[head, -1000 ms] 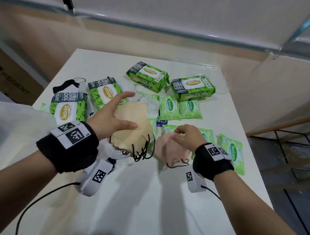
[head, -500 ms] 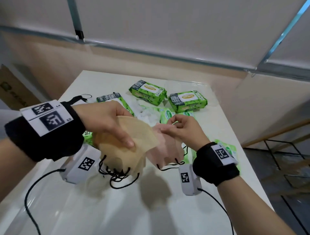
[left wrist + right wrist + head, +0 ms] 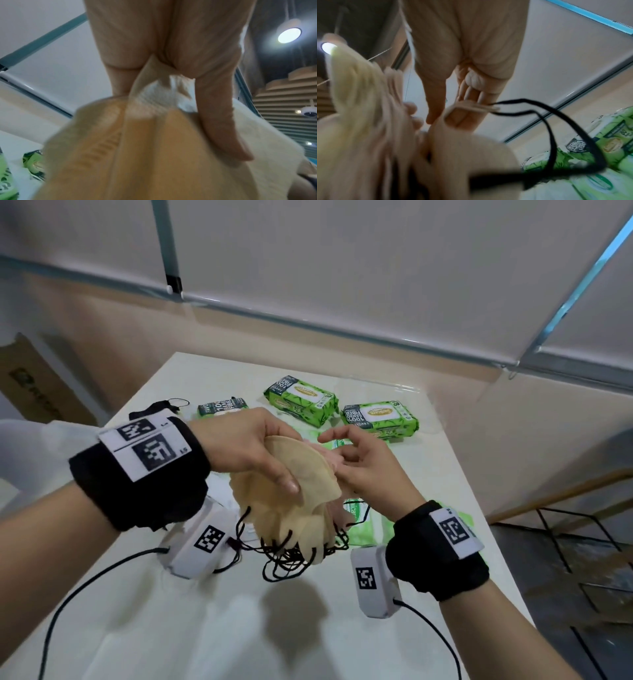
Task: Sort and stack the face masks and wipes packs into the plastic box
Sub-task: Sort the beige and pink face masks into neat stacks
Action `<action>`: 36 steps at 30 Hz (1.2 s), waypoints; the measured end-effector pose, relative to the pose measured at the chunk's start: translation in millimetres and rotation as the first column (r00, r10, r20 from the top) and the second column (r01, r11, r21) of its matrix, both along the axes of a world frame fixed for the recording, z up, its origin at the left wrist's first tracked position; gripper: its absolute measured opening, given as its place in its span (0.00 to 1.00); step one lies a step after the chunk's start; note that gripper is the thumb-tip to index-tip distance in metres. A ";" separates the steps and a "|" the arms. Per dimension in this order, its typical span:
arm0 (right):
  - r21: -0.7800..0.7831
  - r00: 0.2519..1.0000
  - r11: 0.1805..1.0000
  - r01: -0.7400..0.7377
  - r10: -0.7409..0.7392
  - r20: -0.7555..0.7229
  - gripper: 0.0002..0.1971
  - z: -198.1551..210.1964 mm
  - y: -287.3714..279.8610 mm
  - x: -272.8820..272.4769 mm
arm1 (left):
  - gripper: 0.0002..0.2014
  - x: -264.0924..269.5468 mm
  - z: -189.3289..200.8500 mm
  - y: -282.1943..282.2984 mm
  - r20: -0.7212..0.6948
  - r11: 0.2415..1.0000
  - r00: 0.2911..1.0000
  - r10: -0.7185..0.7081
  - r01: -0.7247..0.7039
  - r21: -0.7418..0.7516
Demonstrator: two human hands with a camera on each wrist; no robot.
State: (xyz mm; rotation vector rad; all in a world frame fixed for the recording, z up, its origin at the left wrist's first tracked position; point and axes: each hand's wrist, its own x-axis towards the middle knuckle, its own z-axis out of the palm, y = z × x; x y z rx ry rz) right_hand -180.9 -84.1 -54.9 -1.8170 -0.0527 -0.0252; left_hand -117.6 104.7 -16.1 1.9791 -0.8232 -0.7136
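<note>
My left hand grips a stack of beige face masks above the table, thumb pressed on the front, black ear loops dangling below. In the left wrist view the thumb lies across the beige masks. My right hand holds a pink mask against the back of that stack with curled fingers. The pink mask and its ear loop fill the right wrist view. Large green wipes packs lie behind. I cannot make out the plastic box.
Small green wipes packs lie under and behind the hands. A black mask rests at the table's far left. The white table ends at the right, with the floor beyond. A cardboard box stands at left.
Both hands rose from the table and came together. The right hand lifted the pink mask and brought it against the beige stack in the left hand.
</note>
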 end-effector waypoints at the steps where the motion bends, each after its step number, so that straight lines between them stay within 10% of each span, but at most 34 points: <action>1: 0.021 0.999 0.999 -0.031 0.032 -0.022 0.11 2.9 -0.5 -3.1 | 0.17 -0.1 -0.9 -0.4 0.018 1.000 1.000 0.010 -0.011 0.009; 11: -0.022 0.998 0.998 0.065 -0.065 0.007 0.13 7.8 -10.5 -6.0 | 0.19 -10.1 15.0 13.8 0.011 0.989 0.993 -0.121 0.119 0.092; 22: 0.166 0.982 0.971 -0.173 0.183 -0.046 0.11 9.9 -4.3 -8.8 | 0.21 -7.8 -5.7 2.5 0.240 0.991 0.962 0.132 -0.120 -0.062; 36: 0.233 0.919 0.915 -0.329 0.367 -0.143 0.20 10.8 -18.6 -8.6 | 0.22 -3.9 -21.3 -8.3 0.260 0.978 0.956 0.138 -0.090 -0.188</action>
